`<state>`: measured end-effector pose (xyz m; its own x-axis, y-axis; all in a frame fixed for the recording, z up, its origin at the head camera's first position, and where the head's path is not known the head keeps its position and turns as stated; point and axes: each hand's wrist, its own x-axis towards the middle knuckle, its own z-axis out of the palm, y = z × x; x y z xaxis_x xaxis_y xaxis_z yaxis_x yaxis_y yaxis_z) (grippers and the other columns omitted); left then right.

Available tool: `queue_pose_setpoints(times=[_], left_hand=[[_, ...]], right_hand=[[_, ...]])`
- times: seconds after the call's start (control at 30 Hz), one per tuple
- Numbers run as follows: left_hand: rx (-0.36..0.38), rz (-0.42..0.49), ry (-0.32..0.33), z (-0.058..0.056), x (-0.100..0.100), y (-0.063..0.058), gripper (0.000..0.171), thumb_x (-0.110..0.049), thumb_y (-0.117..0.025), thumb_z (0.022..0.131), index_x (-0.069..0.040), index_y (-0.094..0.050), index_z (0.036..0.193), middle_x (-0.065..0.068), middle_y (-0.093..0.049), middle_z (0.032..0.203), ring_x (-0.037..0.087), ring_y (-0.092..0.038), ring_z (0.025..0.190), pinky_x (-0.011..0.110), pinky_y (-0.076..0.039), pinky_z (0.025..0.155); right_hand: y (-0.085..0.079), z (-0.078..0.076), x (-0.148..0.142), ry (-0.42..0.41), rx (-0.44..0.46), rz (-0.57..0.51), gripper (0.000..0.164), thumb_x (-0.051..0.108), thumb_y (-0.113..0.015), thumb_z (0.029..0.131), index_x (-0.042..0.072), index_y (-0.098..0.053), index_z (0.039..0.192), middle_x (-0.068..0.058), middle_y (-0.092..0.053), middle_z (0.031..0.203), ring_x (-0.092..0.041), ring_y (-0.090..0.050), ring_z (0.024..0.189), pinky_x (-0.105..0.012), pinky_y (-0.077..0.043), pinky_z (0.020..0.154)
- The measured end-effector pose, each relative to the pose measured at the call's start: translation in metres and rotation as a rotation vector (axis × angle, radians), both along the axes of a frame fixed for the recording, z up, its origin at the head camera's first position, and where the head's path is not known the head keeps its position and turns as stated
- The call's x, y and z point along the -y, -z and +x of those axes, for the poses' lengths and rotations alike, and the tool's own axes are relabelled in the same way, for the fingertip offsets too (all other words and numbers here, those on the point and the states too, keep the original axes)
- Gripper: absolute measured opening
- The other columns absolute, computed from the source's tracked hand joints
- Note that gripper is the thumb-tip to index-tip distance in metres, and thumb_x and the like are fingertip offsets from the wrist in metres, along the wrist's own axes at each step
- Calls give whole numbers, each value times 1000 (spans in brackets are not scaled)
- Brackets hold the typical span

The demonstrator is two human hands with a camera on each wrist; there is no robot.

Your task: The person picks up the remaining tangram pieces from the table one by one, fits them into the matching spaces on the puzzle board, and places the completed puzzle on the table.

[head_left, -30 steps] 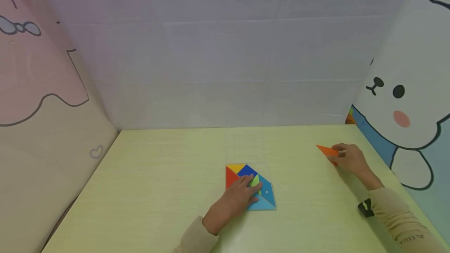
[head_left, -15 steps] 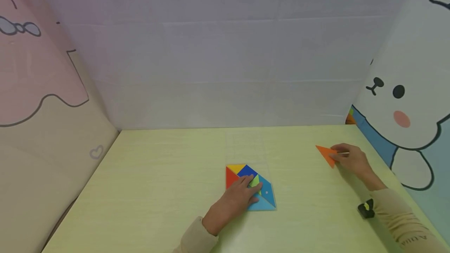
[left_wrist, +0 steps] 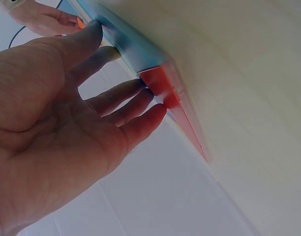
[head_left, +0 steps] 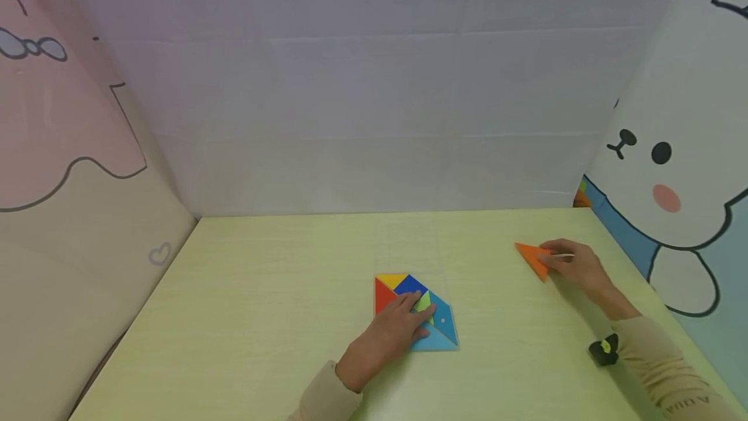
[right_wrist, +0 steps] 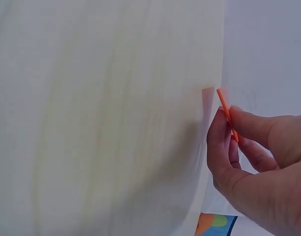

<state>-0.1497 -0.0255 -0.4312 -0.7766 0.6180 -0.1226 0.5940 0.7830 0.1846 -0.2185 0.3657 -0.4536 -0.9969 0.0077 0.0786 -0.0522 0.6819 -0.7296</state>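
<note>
My left hand [head_left: 386,336] lies over a group of tangram pieces on the table, its fingers spread and fairly straight on them. Red [head_left: 382,294], yellow [head_left: 389,279], dark blue [head_left: 410,284], green [head_left: 423,303], blue [head_left: 445,323] and light blue [head_left: 438,341] pieces show around the hand; parts are covered by it. In the left wrist view the fingertips touch the pieces, with the red one [left_wrist: 163,86] at the near corner. To the right, my right hand [head_left: 578,268] pinches an orange triangular tangram piece [head_left: 532,257] between thumb and fingers. The right wrist view shows this triangle [right_wrist: 222,98] edge-on.
The pale wooden table [head_left: 280,291] meets a whitish sheet [head_left: 304,174] along its back edge. Cartoon-printed panels stand at the left [head_left: 87,245] and right [head_left: 701,226] sides. A small black device [head_left: 604,350] is at the right sleeve.
My right hand has shifted a little to the left with the orange triangle, which has turned to show more of its face. The left hand stays on the pieces.
</note>
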Motion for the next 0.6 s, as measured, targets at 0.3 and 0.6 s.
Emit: queue_pose_setpoints(times=[0.3,0.6], left_hand=[[2,0,-4,0,0,1,48,-33,-61,104,-23,-56,150,9,-48,154,24,-44,142,33,-40,115],[-16,6,5,0,0,1,48,-32,-62,103,-23,-56,150,9,-49,153,24,-45,142,32,-41,114]], right_hand=[[-2,1,12,-51,4,-21,43,20,-70,100,-11,-62,129,-36,-60,127,-47,-66,105,-20,-53,70],[-9,4,27,-87,12,-63,41,15,-70,100,-12,-61,130,-35,-59,128,-48,-66,107,-21,-54,70]])
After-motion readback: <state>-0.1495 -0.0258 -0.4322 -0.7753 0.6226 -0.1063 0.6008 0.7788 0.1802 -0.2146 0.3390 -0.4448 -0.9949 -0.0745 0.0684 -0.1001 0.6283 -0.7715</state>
